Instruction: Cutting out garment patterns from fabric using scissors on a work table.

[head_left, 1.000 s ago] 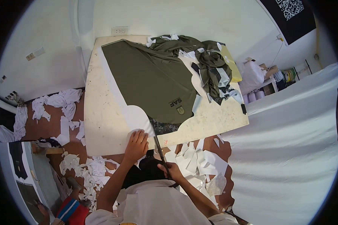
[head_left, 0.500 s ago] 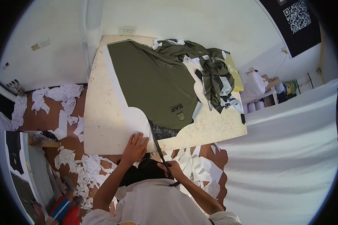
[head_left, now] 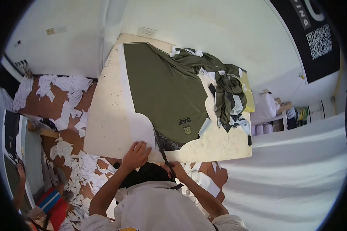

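Observation:
A dark olive fabric panel (head_left: 162,92) with a white margin (head_left: 140,129) lies spread on the pale table. A camouflage section (head_left: 168,143) shows at its near end. My left hand (head_left: 137,155) rests with fingers outstretched on the white margin, close to the table's front edge. Scissors (head_left: 161,151) with long dark blades are in my right hand (head_left: 176,171), just off that edge. Their blades point away from me, between the white margin and the camouflage part. Whether the blades are parted I cannot make out.
Crumpled olive cloth and white scraps (head_left: 229,92) lie on the table (head_left: 108,111) at right. White offcuts (head_left: 86,169) litter the brown floor. Another person's arm (head_left: 20,183) shows at far left. A white curtain (head_left: 285,165) hangs at right; the wall (head_left: 204,27) backs the table.
The view has shifted, so the table appears a little lower and tilted. My hands keep nearly the same places on the panel and scissors. The other person's arm at far left has risen.

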